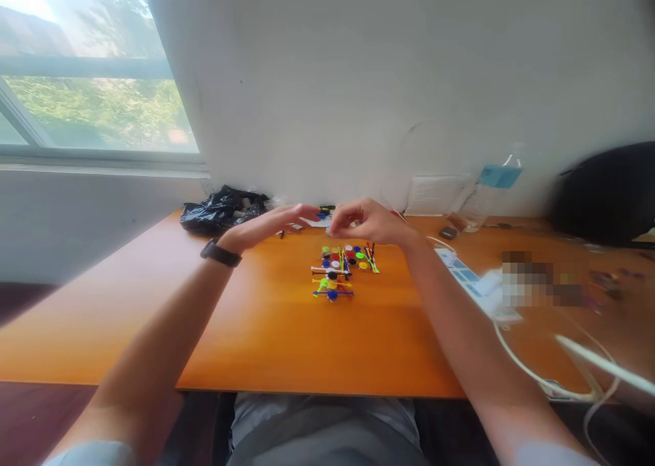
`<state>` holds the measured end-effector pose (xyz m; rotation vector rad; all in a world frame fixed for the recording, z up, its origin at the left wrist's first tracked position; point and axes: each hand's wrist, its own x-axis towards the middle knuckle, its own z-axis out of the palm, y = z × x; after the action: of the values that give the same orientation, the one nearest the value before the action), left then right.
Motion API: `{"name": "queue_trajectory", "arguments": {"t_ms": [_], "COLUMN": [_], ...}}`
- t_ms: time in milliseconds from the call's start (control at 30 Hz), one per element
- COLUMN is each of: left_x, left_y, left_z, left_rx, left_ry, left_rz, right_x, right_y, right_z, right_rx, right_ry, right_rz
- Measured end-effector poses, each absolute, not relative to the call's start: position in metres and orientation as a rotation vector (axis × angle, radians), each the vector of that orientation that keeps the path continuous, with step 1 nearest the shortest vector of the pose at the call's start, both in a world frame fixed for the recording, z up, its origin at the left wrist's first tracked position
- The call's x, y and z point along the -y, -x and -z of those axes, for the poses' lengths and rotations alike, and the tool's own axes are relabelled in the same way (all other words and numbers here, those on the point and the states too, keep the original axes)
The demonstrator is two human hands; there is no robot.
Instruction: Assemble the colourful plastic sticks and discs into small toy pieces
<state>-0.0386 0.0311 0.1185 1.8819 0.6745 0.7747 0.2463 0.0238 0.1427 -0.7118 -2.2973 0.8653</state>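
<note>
**Several coloured sticks [374, 261] and discs [349, 248] gathered on an orange table [266, 329]**

They sit at the table's middle, between the person's forearms. In the near group, the sticks run mostly left to right; a blue stick [345, 293] lies nearest, its long axis along the near edge of the table. Farther off, more sticks slant near to far, the rightmost ones crossing.

Above the far side of the pieces, the left hand [276, 222] is spread fairly wide, flat, its fingers reaching right, apart from the table. Facing it, the right hand [376, 222] is narrow, fingers curled towards the thumb; I cannot tell from here whether the tips grip a small piece.

The sticks are thin with knobbed ends, in yellow, white, blue and black. The discs are small and round: white, red, blue, green, yellow and black. A black plastic bag [217, 210] slumps at far left.
</note>
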Motion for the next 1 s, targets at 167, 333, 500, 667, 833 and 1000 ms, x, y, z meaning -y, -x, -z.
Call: {"name": "queue_trajectory", "arguments": {"t_ms": [167,333,500,667,833,1000], "left_x": [-0.035,-0.046,-0.054,-0.048,-0.047,-0.045], "left_y": [0.002,-0.015,-0.017,-0.01,0.0,-0.002], "left_z": [-0.143,-0.122,-0.113,-0.121,-0.124,-0.126], "left_rx": [-0.485,-0.365,-0.291,-0.321,-0.361,-0.332], "left_ry": [-2.187,-2.158,-2.065,-2.117,-2.113,-2.106], "left_rz": [-0.447,-0.422,-0.299,-0.325,-0.373,-0.465], "right_x": [-0.029,-0.028,-0.02,-0.009,-0.002,0.01], "right_y": [-0.238,-0.246,-0.246,-0.251,-0.258,-0.252], "right_z": [-0.159,-0.161,-0.165,-0.174,-0.18,-0.183], "right_rx": [2.359,2.396,2.436,2.399,2.424,2.503], "right_ry": [0.63,0.626,0.675,0.738,0.778,0.787], "right_rz": [-0.821,-0.804,-0.797,-0.689,-0.665,-0.637]}}
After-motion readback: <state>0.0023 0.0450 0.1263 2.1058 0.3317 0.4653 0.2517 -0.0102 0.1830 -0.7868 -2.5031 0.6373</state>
